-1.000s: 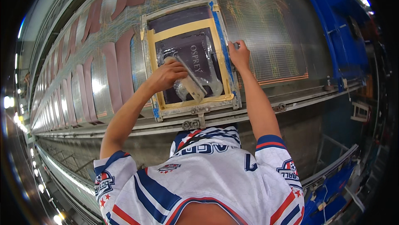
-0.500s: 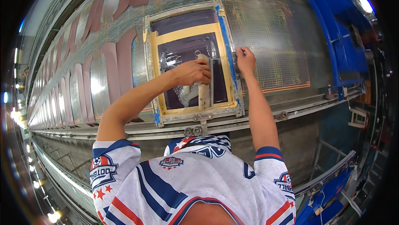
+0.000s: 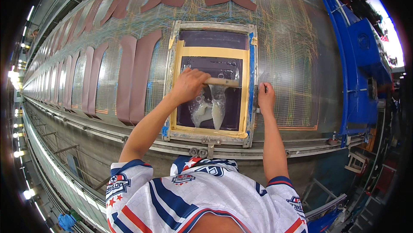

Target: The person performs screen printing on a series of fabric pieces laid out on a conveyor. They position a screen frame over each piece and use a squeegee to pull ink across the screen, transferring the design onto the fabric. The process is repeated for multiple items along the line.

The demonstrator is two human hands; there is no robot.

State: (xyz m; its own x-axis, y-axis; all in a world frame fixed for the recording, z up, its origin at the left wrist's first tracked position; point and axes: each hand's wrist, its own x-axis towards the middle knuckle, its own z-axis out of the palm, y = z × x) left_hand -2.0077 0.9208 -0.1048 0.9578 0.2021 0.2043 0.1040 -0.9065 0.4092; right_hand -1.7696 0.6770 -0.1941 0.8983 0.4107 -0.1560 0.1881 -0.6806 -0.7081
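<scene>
A screen-printing frame lies flat on the long table, its dark mesh bordered with yellow and blue tape. My left hand is closed round the left end of a squeegee, which lies crosswise over the mesh. Below the squeegee, pale wet ink streaks the mesh toward me, with bubbles around it. My right hand is curled closed against the frame's right side, beside a small metal fitting; whatever sits inside its fingers is hidden.
Brown cut pieces lie in rows along the table to the left and at the far side. A metal rail runs along the near edge. Blue machinery stands at the right. Coloured ink lines mark the tabletop right of the frame.
The squeegee has turned from pointing toward me to lying crosswise, and my left hand has shifted to its left end. More pale ink shows on the mesh. My right hand stays at the frame's side.
</scene>
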